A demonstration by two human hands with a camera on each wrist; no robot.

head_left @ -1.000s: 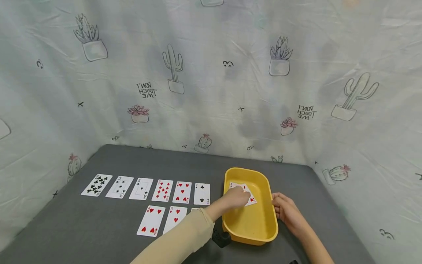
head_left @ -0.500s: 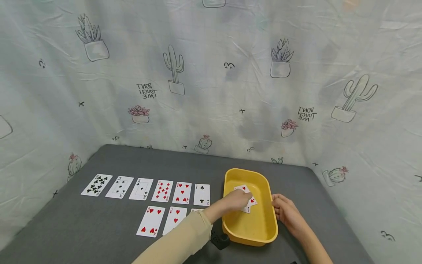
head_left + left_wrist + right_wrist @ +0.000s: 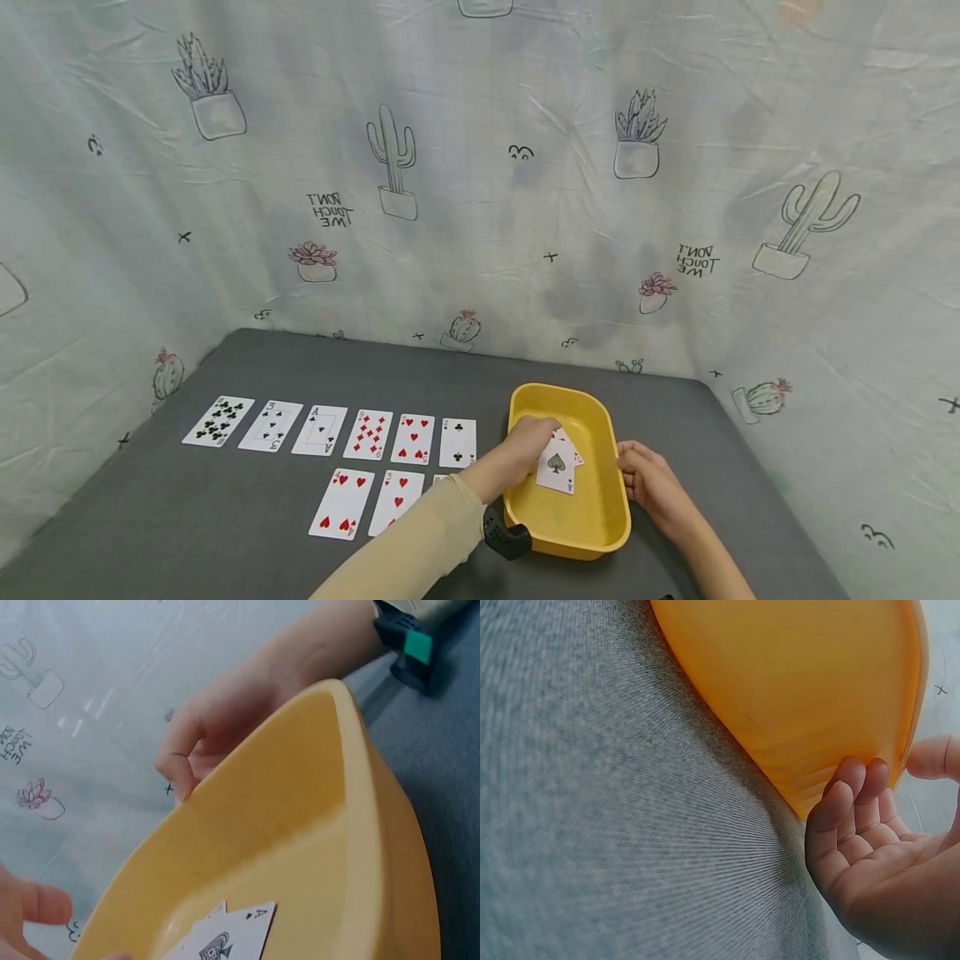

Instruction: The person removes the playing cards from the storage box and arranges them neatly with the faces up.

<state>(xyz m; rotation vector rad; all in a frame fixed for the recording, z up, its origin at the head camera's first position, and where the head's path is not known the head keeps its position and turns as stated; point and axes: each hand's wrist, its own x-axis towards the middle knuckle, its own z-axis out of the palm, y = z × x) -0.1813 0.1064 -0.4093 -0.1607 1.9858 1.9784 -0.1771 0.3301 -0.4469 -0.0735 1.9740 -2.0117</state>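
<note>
An ace of spades point(image 3: 556, 467) was pinched by the left hand point(image 3: 527, 446) inside the yellow tub point(image 3: 592, 533) on the grey surface point(image 3: 225, 517), while the tub's side was touched by the curled fingers of the right hand point(image 3: 651, 482).

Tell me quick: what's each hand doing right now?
Left hand: pinches the ace of spades inside the yellow tub.
Right hand: curled fingers rest against the tub's outer wall; thumb near the rim.
</note>
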